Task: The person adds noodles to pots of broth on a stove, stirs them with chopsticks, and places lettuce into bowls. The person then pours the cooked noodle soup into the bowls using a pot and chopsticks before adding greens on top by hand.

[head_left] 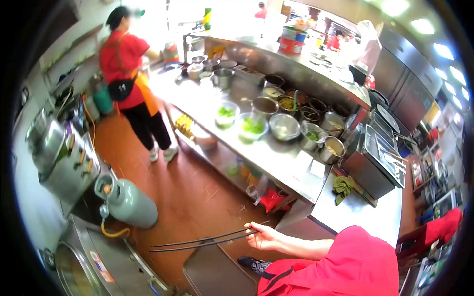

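- The right hand (262, 237) is closed around a pair of long black chopsticks (232, 239), fingers curled near one end; the left hand is out of view.
- The chopsticks reach out well past the fingers, lying nearly side by side in the air, with their far ends slightly apart.
- Behind the hand comes a bare forearm, then a red sleeve (365, 251).
- Below the chopsticks are a flat grey-brown panel (217, 271) and, beside it, a dark patterned shoe (254, 264).
- Beyond the far ends of the chopsticks, a pale green gas cylinder (133, 204) stands on the reddish floor (187, 192).
- Past the forearm, a crumpled green cloth (342, 188) lies at the near end of a steel table (363, 219).
- Farther along the work surface are bowls of greens (253, 126), an emptier-looking steel bowl (285, 127) and many metal pots (265, 105).
- At the far left, a co-worker (123, 74) in a red top stands beside the same long surface, turned away.
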The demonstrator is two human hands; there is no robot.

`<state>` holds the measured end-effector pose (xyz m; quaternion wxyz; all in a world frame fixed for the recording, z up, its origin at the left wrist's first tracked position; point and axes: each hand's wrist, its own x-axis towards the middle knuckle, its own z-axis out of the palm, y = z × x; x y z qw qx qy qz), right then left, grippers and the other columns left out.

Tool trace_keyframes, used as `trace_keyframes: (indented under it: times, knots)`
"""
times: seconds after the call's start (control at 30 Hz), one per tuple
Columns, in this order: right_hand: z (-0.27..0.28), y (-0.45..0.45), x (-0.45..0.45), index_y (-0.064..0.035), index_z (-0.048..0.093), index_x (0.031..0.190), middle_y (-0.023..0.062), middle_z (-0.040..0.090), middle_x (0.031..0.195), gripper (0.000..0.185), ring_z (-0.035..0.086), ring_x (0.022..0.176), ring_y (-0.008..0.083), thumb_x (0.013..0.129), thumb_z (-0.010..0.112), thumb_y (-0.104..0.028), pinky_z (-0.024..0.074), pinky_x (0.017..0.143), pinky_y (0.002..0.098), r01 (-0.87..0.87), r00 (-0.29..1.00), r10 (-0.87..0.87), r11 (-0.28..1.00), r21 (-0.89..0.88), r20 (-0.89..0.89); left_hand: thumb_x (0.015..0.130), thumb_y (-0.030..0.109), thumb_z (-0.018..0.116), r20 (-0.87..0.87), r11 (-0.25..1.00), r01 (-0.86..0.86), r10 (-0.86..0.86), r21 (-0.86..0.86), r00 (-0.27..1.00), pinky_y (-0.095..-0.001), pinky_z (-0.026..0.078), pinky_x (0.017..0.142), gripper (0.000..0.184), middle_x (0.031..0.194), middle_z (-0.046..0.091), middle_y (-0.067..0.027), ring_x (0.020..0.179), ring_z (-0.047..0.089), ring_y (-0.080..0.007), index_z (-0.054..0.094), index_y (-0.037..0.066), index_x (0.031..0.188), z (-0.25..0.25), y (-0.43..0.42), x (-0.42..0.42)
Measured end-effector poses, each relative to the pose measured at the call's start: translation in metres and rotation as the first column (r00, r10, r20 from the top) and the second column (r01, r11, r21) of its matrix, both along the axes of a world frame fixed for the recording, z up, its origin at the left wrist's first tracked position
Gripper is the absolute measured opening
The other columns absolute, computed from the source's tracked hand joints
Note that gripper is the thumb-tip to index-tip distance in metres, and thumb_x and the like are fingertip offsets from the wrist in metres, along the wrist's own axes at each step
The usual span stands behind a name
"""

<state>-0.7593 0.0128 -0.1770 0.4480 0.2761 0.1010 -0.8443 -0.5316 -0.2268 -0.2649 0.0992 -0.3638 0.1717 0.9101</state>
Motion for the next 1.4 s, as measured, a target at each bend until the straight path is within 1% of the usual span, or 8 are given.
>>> trace_keyframes:
  times: [0.27, 0.37, 0.5, 0.53, 0.57, 0.7, 1.03, 1.4]
  knots:
    - [0.046, 0.054, -0.059, -0.0083, 0.060, 0.102, 0.0060, 0.061, 0.083, 0.029, 0.056, 0.072, 0.0178, 0.095, 0.048, -0.034, 0.0485, 0.066, 0.0311, 0.157, 0.964, -0.175, 0.982, -0.105, -0.198, 0.081, 0.020, 0.049, -0.091, 0.945, 0.262, -0.249, 0.196, 0.964, -0.0237, 0.037, 0.048, 0.015, 0.062, 0.047, 0.0024, 0.052, 0.044, -0.0117, 0.057, 0.008, 0.076, 0.025, 0.002, -0.032]
    - [0.059, 0.054, -0.082, -0.0091, 0.060, 0.101, 0.0054, 0.061, 0.083, 0.030, 0.056, 0.070, 0.0175, 0.095, 0.048, -0.036, 0.0488, 0.066, 0.0315, 0.213, 0.948, -0.228, 0.973, -0.092, -0.223, 0.084, 0.026, 0.047, 0.171, 0.932, 0.358, -0.361, 0.052, 0.917, -0.0253, 0.038, 0.046, 0.021, 0.060, 0.048, 0.0022, 0.050, 0.044, -0.0117, 0.057, 0.011, 0.074, 0.058, -0.003, -0.051]
    - [0.069, 0.036, -0.111, -0.0096, 0.061, 0.100, 0.0048, 0.061, 0.083, 0.031, 0.057, 0.066, 0.0158, 0.094, 0.048, -0.037, 0.0499, 0.068, 0.0322, 0.318, 0.918, -0.321, 0.947, -0.054, -0.234, 0.088, 0.031, 0.047, 0.300, 0.990, 0.142, -0.135, -0.002, 0.944, -0.0265, 0.039, 0.047, 0.026, 0.058, 0.046, 0.0027, 0.050, 0.042, -0.0113, 0.055, 0.014, 0.071, 0.103, -0.004, -0.106]
    - [0.075, 0.030, -0.119, -0.0095, 0.062, 0.100, 0.0047, 0.062, 0.083, 0.030, 0.056, 0.066, 0.0154, 0.094, 0.049, -0.036, 0.0497, 0.068, 0.0318, 0.339, 0.907, -0.340, 0.940, -0.046, -0.247, 0.079, 0.018, 0.057, 0.153, 0.959, -0.077, 0.123, -0.273, 0.981, -0.0200, 0.042, 0.045, 0.016, 0.058, 0.053, 0.0041, 0.042, 0.044, -0.0081, 0.051, 0.013, 0.065, 0.111, 0.001, -0.121]
    - [0.082, 0.024, -0.127, -0.0095, 0.062, 0.098, 0.0046, 0.062, 0.083, 0.029, 0.056, 0.066, 0.0151, 0.093, 0.050, -0.036, 0.0495, 0.067, 0.0312, 0.372, 0.892, -0.382, 0.924, -0.088, -0.242, 0.078, 0.013, 0.054, 0.080, 0.991, -0.043, 0.054, -0.130, 0.995, -0.0210, 0.045, 0.045, 0.005, 0.067, 0.060, 0.0008, 0.047, 0.049, -0.0085, 0.057, 0.010, 0.080, 0.097, -0.017, -0.126]
    - [0.082, 0.004, -0.158, -0.0100, 0.064, 0.096, 0.0042, 0.061, 0.081, 0.026, 0.056, 0.067, 0.0147, 0.092, 0.054, -0.033, 0.0485, 0.064, 0.0290, 0.462, 0.835, -0.469, 0.882, -0.095, -0.287, 0.084, 0.013, 0.054, -0.022, 0.949, -0.038, 0.033, -0.314, 0.999, -0.0243, 0.037, 0.054, 0.018, 0.061, 0.043, 0.0006, 0.056, 0.041, -0.0093, 0.048, 0.008, 0.068, 0.134, -0.045, -0.183]
    - [0.092, -0.051, -0.197, -0.0091, 0.064, 0.104, 0.0022, 0.061, 0.084, 0.029, 0.051, 0.068, 0.0115, 0.094, 0.050, -0.033, 0.0452, 0.065, 0.0259, 0.686, 0.664, -0.641, 0.727, -0.027, -0.386, 0.081, 0.013, 0.060, -0.126, 0.955, 0.044, -0.084, -0.293, 0.988, -0.0250, 0.035, 0.043, 0.014, 0.059, 0.048, -0.0029, 0.048, 0.046, -0.0130, 0.053, 0.007, 0.070, 0.080, -0.186, -0.366]
    - [0.094, -0.068, -0.289, -0.0105, 0.061, 0.105, 0.0016, 0.061, 0.087, 0.026, 0.052, 0.071, 0.0123, 0.093, 0.052, -0.031, 0.0467, 0.066, 0.0281, 0.748, 0.589, -0.704, 0.661, -0.062, -0.398, 0.080, 0.012, 0.058, -0.156, 0.961, 0.100, -0.143, -0.257, 0.977, -0.0282, 0.034, 0.043, 0.012, 0.058, 0.048, -0.0056, 0.046, 0.041, -0.0157, 0.049, 0.007, 0.074, 0.051, -0.197, -0.628]
